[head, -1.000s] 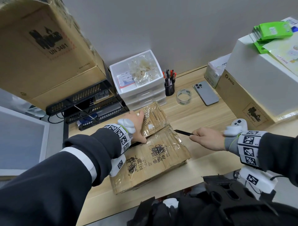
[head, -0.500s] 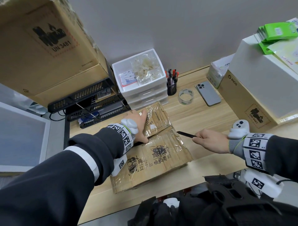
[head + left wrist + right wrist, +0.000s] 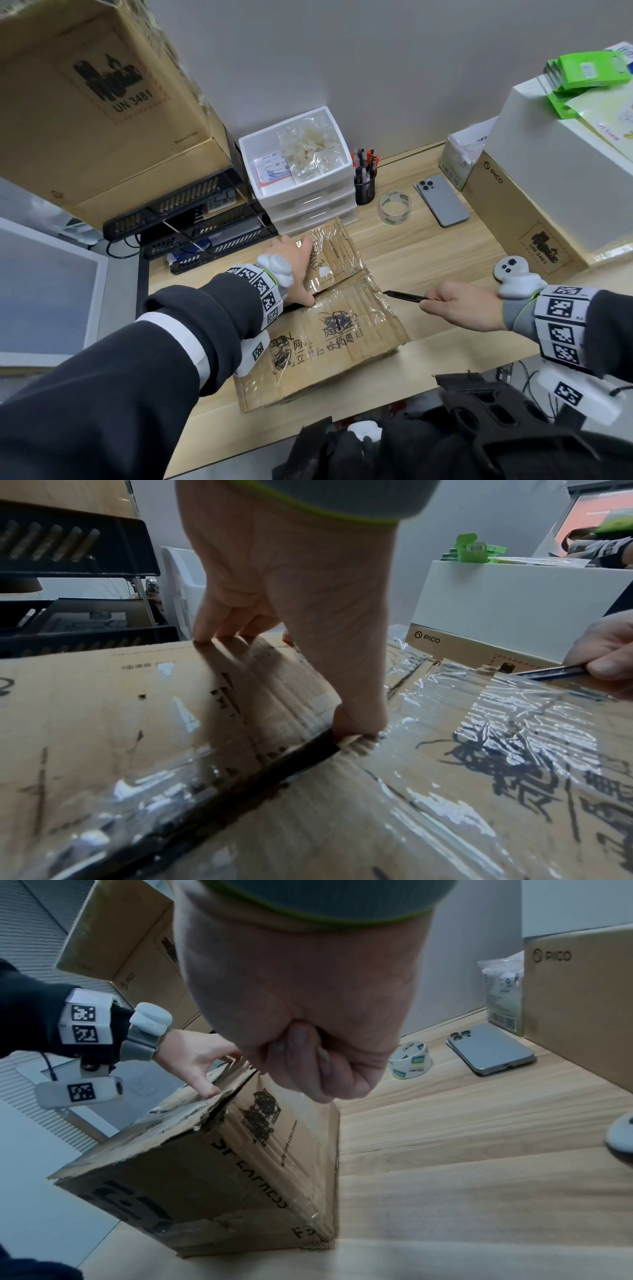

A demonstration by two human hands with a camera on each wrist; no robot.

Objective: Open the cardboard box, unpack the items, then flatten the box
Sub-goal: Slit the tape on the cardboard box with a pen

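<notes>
Left hand [image 3: 291, 270] lay flat on the far flap of the cardboard box [image 3: 329, 329], fingers straight at the flap's far edge and thumb [image 3: 356, 723] pressed at the dark gap of the centre seam; right hand [image 3: 462, 308] was fisted round a thin black cutter [image 3: 404, 295], tip just off the box's right edge. Box sat on the wooden desk [image 3: 428, 253], tape-covered top flaps nearly closed, near the white drawer unit [image 3: 301, 178], pen cup [image 3: 364, 186], tape roll [image 3: 394, 207] and phone [image 3: 442, 200].

Head looks down; wrists close; share box [image 3: 322, 308].
</notes>
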